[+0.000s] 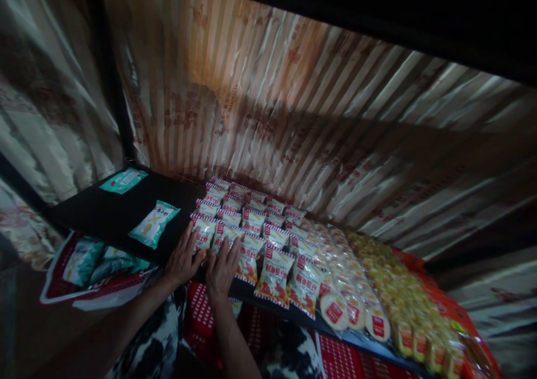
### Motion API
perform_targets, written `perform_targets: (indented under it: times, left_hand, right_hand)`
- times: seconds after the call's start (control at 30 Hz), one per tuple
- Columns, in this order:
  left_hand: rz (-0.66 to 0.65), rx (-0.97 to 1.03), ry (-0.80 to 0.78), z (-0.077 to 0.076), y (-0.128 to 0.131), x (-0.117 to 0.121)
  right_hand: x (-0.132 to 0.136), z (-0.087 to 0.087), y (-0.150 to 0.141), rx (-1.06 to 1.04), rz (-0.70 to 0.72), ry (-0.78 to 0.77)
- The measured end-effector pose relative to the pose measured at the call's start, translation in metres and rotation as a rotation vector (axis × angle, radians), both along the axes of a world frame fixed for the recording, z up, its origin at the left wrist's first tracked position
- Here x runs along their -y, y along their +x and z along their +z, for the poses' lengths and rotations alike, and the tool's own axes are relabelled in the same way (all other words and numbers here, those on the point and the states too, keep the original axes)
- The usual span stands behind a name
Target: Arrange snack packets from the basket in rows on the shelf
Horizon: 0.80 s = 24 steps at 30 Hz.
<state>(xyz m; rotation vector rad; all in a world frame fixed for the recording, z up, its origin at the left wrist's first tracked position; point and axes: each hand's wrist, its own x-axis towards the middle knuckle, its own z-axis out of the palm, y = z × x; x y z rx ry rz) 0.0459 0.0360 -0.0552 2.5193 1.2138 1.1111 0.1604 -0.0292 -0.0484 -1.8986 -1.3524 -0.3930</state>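
Note:
My left hand (183, 260) rests against the left edge of a front-row snack packet (204, 230), its fingers stretched out. Beside it, my right hand (222, 268) has its fingers spread flat over the lower front of the neighbouring packet (227, 232). These are white and orange packets with red lettering and striped edges, standing in several close rows on a black shelf board (172, 186). Palms and the packets' lower parts are partly hidden. Left of my hands, a teal and white packet (154, 223) lies on the board, with another teal packet (123, 181) farther back.
To the right are rows of round wrapped biscuits (334, 312), then yellow wrapped cakes (404, 337) and orange packaging (444, 300). Below the board's left end, a red basket (54, 281) holds teal packets. A pleated printed curtain (251, 88) hangs behind; dark poles (109, 71) frame the left.

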Motion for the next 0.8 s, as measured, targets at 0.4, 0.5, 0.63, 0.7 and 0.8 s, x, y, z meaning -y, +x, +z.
perform_targets:
  times: [0.4, 0.5, 0.63, 0.7, 0.8]
  left_hand:
    - [0.019, -0.048, 0.121, 0.0062, 0.0000, 0.0020]
    - [-0.010, -0.066, 0.143, 0.0082, -0.0007, 0.0035]
    - [-0.073, -0.105, 0.179, 0.0078, -0.0022, 0.0037]
    - [-0.113, -0.118, 0.199, 0.0070, -0.0037, 0.0034]
    - [-0.170, -0.130, 0.213, 0.0061, -0.0066, 0.0036]
  right_hand:
    - [0.0023, -0.0043, 0.0019, -0.026, 0.037, -0.005]
    - [0.0050, -0.0055, 0.0009, -0.031, 0.030, 0.003]
    - [0.0071, -0.0070, 0.0006, -0.046, 0.056, 0.013]
    - [0.0074, -0.0073, 0.0010, -0.058, 0.064, 0.022]
    - [0.0078, -0.0078, 0.0024, -0.074, 0.070, 0.041]
